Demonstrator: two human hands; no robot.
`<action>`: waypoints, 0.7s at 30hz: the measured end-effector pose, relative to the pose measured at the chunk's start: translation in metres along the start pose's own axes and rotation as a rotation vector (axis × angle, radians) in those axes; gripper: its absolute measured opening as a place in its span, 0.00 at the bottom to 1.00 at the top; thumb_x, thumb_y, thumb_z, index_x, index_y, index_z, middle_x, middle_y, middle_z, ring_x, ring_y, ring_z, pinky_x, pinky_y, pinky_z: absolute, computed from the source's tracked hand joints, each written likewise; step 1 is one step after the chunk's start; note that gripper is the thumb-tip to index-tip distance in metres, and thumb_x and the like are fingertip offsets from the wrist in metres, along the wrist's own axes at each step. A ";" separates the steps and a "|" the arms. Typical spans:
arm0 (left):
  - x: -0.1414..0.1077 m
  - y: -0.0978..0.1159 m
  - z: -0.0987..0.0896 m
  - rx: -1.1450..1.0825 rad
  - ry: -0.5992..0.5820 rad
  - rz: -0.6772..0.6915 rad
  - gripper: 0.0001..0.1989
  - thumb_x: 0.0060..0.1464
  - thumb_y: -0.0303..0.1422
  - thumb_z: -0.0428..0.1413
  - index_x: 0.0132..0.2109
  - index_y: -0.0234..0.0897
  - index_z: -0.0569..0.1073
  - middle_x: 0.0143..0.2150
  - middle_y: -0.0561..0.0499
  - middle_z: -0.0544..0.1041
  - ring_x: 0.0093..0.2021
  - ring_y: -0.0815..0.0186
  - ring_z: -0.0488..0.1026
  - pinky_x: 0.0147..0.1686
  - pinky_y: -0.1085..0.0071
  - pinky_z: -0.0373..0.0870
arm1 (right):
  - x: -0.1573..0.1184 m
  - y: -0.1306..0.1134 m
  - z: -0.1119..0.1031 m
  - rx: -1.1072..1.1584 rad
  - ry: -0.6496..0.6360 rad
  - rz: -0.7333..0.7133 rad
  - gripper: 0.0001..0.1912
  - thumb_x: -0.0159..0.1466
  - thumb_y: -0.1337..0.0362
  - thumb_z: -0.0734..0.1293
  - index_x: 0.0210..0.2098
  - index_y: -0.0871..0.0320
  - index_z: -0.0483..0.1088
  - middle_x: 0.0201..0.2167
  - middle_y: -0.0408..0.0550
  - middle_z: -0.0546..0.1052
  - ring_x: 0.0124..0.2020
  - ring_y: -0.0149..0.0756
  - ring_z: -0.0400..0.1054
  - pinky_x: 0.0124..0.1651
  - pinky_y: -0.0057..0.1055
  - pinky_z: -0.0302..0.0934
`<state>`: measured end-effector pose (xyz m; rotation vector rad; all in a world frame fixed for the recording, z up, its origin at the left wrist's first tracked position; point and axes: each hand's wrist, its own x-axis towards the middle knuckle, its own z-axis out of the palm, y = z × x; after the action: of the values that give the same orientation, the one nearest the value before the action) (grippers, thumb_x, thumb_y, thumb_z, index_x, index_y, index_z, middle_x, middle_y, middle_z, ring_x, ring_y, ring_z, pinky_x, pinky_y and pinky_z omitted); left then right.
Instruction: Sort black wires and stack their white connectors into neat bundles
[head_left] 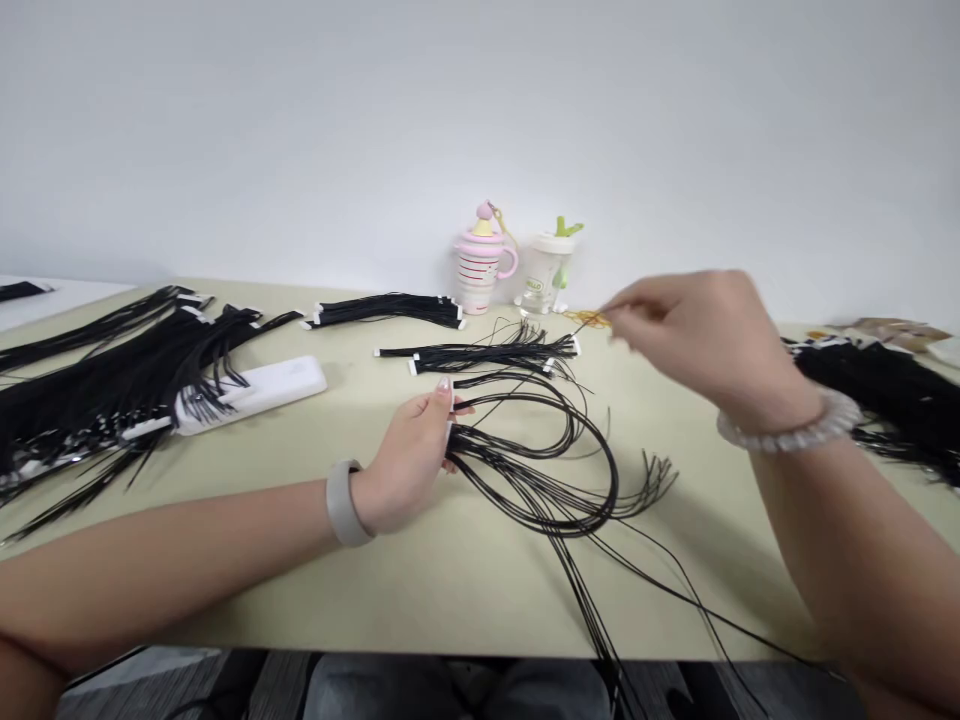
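Over our pale bench (pixel 360 600), our left fingers (pixel 437 407) pinch white connectors (pixel 450 436) mid-frame; our right fingers (pixel 645 292), upper right, pinch a thin strand (pixel 589 321) that crossing wire loops (pixel 613 475) could snag

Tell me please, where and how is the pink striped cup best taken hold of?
Probably the handle, coming from the front right: it loops out rightward from the upright pink striped cup, and the clear cup stands close on that side.
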<state>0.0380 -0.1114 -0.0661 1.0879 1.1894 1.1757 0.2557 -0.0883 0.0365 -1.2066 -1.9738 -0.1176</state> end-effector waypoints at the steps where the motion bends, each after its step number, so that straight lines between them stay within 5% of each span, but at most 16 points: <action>1: 0.000 -0.002 0.000 -0.007 -0.002 -0.014 0.19 0.49 0.49 0.49 0.34 0.35 0.66 0.30 0.52 0.69 0.18 0.75 0.60 0.14 0.77 0.59 | 0.006 0.005 -0.004 0.153 0.135 0.062 0.05 0.53 0.70 0.64 0.26 0.59 0.73 0.23 0.44 0.73 0.25 0.30 0.65 0.32 0.33 0.58; 4: -0.001 -0.005 0.002 -0.012 -0.015 -0.043 0.21 0.48 0.51 0.49 0.33 0.35 0.66 0.29 0.52 0.68 0.19 0.75 0.60 0.14 0.77 0.59 | 0.016 0.012 -0.009 0.667 0.355 0.206 0.08 0.56 0.69 0.61 0.34 0.60 0.70 0.35 0.46 0.72 0.32 0.28 0.67 0.37 0.31 0.62; 7: -0.004 -0.007 0.005 0.016 -0.014 -0.065 0.22 0.47 0.52 0.49 0.32 0.34 0.67 0.29 0.51 0.68 0.19 0.75 0.60 0.14 0.78 0.59 | 0.010 0.005 -0.004 0.857 0.278 0.268 0.11 0.60 0.68 0.59 0.42 0.57 0.65 0.30 0.42 0.71 0.22 0.21 0.63 0.27 0.24 0.60; 10: -0.006 -0.008 0.006 0.031 -0.022 -0.063 0.22 0.48 0.51 0.49 0.32 0.34 0.67 0.29 0.51 0.68 0.19 0.74 0.61 0.14 0.78 0.59 | -0.015 -0.009 0.016 0.743 0.019 0.227 0.21 0.60 0.67 0.61 0.52 0.53 0.57 0.23 0.38 0.70 0.15 0.21 0.57 0.19 0.23 0.53; 14: -0.006 -0.015 0.007 0.036 -0.063 -0.061 0.19 0.48 0.49 0.49 0.31 0.35 0.67 0.24 0.53 0.65 0.18 0.73 0.61 0.14 0.76 0.59 | -0.054 -0.015 0.049 0.404 -0.291 0.049 0.09 0.60 0.61 0.61 0.30 0.60 0.69 0.23 0.43 0.71 0.24 0.26 0.63 0.26 0.25 0.57; 21: -0.008 -0.019 0.006 0.156 -0.134 0.022 0.19 0.51 0.47 0.47 0.28 0.35 0.67 0.18 0.55 0.62 0.16 0.73 0.57 0.15 0.75 0.55 | -0.075 -0.010 0.071 0.322 -0.224 -0.111 0.11 0.62 0.63 0.60 0.26 0.60 0.67 0.22 0.42 0.69 0.23 0.24 0.59 0.27 0.22 0.53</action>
<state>0.0456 -0.1211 -0.0843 1.2795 1.1815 1.0226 0.2235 -0.1142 -0.0581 -0.9328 -2.1521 0.2818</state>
